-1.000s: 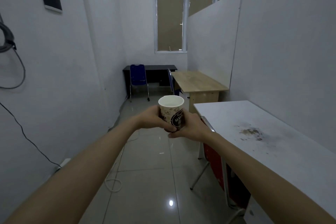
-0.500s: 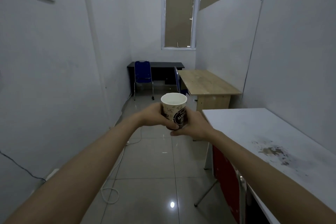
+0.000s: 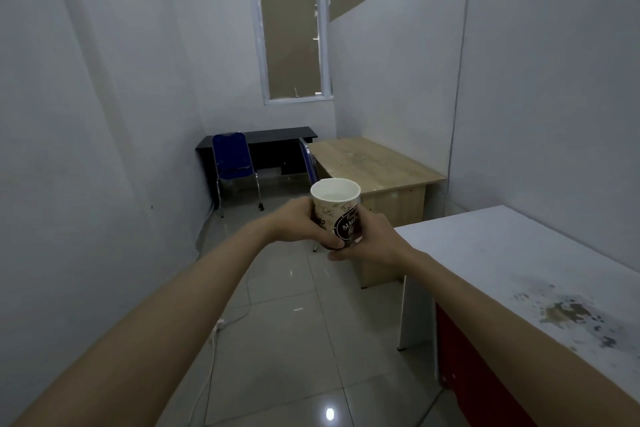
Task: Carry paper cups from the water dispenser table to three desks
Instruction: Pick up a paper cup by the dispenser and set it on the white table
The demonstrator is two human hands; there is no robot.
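Observation:
A printed paper cup [image 3: 335, 208] with a dark round label stands upright in front of me, held in both hands above the floor. My left hand [image 3: 300, 222] wraps its left side and my right hand [image 3: 373, 238] cups its right side and base. A white desk [image 3: 512, 274] with a stained patch runs along the right, just right of my right hand. Beyond it stands a wooden desk [image 3: 374, 163], and a black desk [image 3: 273, 135] sits against the far wall under the window.
A blue chair [image 3: 232, 163] stands at the black desk, and a second blue chair [image 3: 309, 163] is tucked beside the wooden desk. A white cable [image 3: 221, 326] trails on the tiled floor by the left wall. Partition walls close in on the right.
I have moved forward down the narrow room with the cup; the desks and the window look closer. The wall plaque at the upper left has left the view. My grip is unchanged.

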